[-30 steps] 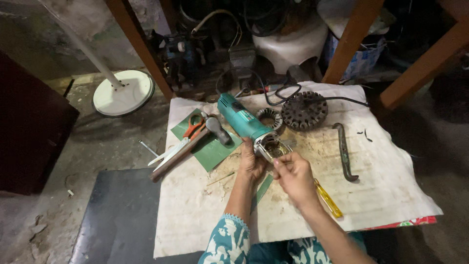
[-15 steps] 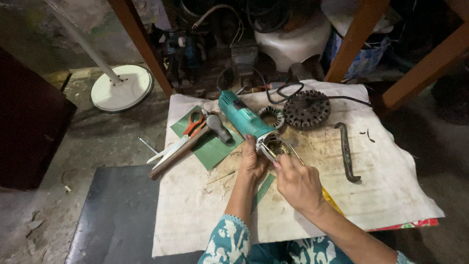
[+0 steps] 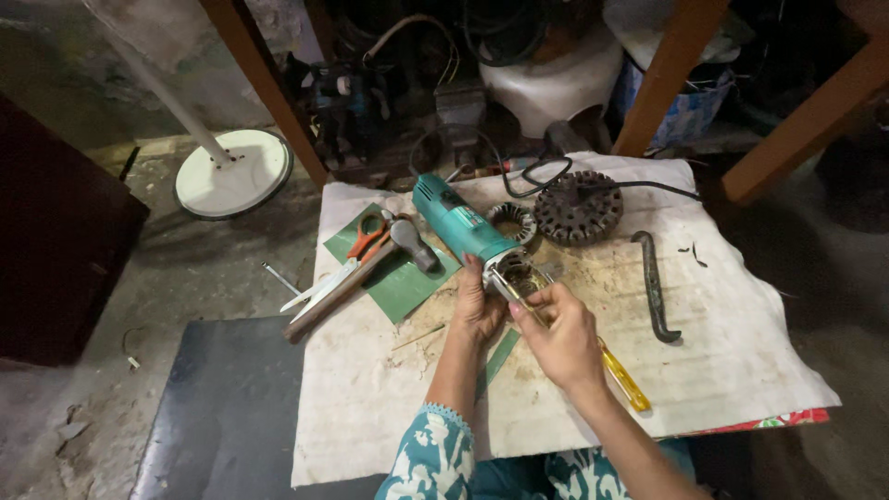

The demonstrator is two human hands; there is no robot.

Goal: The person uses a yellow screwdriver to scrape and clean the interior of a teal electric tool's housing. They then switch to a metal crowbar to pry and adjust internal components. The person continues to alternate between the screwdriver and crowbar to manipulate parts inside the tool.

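Note:
A teal power tool body (image 3: 460, 224) lies on a stained white cloth (image 3: 741, 352), its open metal end toward me. My left hand (image 3: 478, 307) grips that metal end from the left side. My right hand (image 3: 559, 341) pinches a thin metal part at the tool's open end; a yellow-handled screwdriver (image 3: 622, 379) runs under this hand toward the cloth's front edge. Whether the right hand holds the screwdriver itself I cannot tell.
On a green sheet (image 3: 398, 278) lie orange-handled scissors (image 3: 356, 250) and a hammer (image 3: 370, 268). A round motor stator (image 3: 578, 206), a small ring part (image 3: 512, 222) and a dark bent bar (image 3: 654, 294) sit behind and right. A white fan base (image 3: 233, 172) stands on the floor left.
The view has shifted slightly. Both hands stay at the tool's open end, with the right hand's fingers working a little closer over it.

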